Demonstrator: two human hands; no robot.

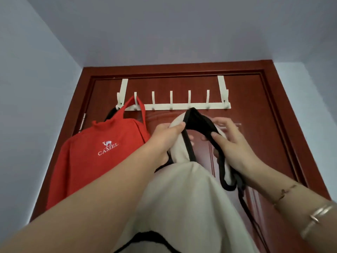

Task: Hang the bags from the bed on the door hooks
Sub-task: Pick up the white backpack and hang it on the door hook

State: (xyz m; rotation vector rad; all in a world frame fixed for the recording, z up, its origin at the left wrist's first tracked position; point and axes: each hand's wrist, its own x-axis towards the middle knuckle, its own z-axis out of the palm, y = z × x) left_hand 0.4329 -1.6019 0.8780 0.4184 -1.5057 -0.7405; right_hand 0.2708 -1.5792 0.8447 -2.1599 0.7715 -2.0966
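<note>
Two bags are seen: the cream bag [182, 198], its black strap [197, 119] pinched by left hand [164, 137] and right hand [231, 143] at the fifth door hook [189, 106], not yet released, while at 9 o'clock the red bag [94, 157], marked "CAMEL", is hung already.

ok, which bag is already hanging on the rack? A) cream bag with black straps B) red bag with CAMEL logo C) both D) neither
B: the red bag hangs by its handle from the white rack, while the left hand and right hand hold the cream bag up by its black strap, not clearly hooked.
</note>
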